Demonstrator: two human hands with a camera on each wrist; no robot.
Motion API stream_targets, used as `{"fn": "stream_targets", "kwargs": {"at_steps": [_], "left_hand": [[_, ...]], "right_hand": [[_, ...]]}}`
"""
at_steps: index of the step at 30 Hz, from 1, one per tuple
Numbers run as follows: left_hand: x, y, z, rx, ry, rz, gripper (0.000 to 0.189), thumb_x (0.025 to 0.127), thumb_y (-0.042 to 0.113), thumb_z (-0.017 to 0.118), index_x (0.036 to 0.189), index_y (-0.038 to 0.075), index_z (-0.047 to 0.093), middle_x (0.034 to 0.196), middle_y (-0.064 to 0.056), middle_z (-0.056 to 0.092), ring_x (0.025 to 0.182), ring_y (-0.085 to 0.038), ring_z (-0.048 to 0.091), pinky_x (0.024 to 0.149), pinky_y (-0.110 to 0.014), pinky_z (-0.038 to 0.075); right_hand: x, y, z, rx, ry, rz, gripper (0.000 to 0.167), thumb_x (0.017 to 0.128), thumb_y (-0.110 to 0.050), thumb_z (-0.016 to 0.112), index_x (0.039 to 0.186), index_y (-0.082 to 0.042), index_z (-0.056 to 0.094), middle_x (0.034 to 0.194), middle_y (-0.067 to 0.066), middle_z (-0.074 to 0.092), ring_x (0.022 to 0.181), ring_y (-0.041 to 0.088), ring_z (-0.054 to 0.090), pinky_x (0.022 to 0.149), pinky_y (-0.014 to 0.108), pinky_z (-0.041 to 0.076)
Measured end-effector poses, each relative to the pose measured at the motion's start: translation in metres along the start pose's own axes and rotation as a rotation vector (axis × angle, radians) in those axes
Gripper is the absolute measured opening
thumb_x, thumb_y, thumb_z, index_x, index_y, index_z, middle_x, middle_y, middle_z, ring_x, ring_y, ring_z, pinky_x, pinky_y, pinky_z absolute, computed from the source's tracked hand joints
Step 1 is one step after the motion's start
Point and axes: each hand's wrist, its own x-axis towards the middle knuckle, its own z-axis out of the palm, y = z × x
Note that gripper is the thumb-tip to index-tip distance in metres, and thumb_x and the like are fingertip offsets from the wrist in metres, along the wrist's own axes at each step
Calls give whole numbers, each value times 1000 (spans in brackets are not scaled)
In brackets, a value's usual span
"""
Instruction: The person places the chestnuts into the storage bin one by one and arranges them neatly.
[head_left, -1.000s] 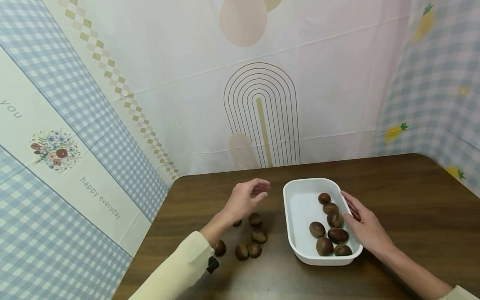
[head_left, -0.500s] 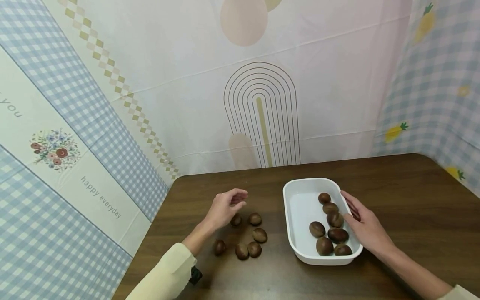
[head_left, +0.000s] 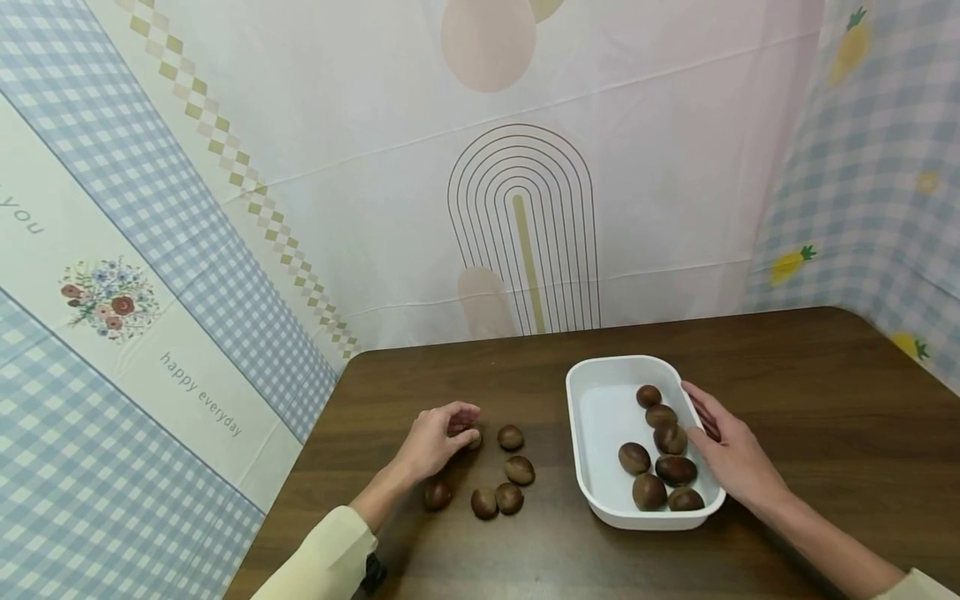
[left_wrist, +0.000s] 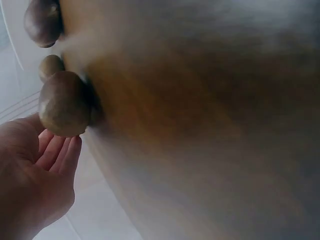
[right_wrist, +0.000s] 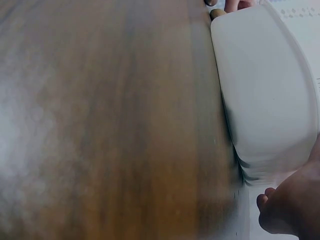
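Observation:
On the dark wooden table my left hand (head_left: 435, 439) reaches over a chestnut (head_left: 477, 437), its thumb beside it and fingers arched above; the hand hides most of that nut. Whether the fingers press on it cannot be seen. Another chestnut (head_left: 437, 494) lies below the wrist and looms large in the left wrist view, in front of the left hand (left_wrist: 37, 165). Several more loose chestnuts (head_left: 519, 471) lie to the right. My right hand (head_left: 731, 450) holds the right rim of a white rectangular tray (head_left: 581, 442), inside which several chestnuts (head_left: 676, 472) rest.
The brown table (head_left: 547, 558) has a rounded back edge against a patterned cloth wall (head_left: 660, 167). A blue checked cloth (head_left: 247, 325) hangs along the left side. Bare tray floor (head_left: 606, 425) shows left of the chestnuts in the tray.
My left hand has moved left and down from near the tray to the far-left chestnut. The right hand and the tray have stayed where they were.

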Motion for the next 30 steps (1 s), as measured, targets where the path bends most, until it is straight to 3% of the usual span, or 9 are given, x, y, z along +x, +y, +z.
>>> {"fn": "stream_targets", "kwargs": {"at_steps": [14,23,30], "left_hand": [[-7,-6,0,-12,-47,-21,40,94,10,79,131,3,67,128,-11,73,119,-27,72,98,-37,60],[-5,-4,-1,41,-33,-28,37,95,11,79,129,3,68,126,-10,74,116,-25,72,96,-38,61],[4,6,-10,5,15,3,38,93,7,79,129,0,68,125,-14,74,114,-28,73,97,-43,61]], "right_hand": [[0,-1,0,-21,3,10,62,112,-20,46,168,-14,21,166,28,33,148,50,40,87,0,37],[1,3,3,-4,32,-23,61,111,-15,48,167,-12,25,163,29,38,145,50,43,84,-4,34],[0,1,2,10,25,-24,61,111,-15,47,167,-12,24,164,29,37,146,50,41,84,-4,34]]}}
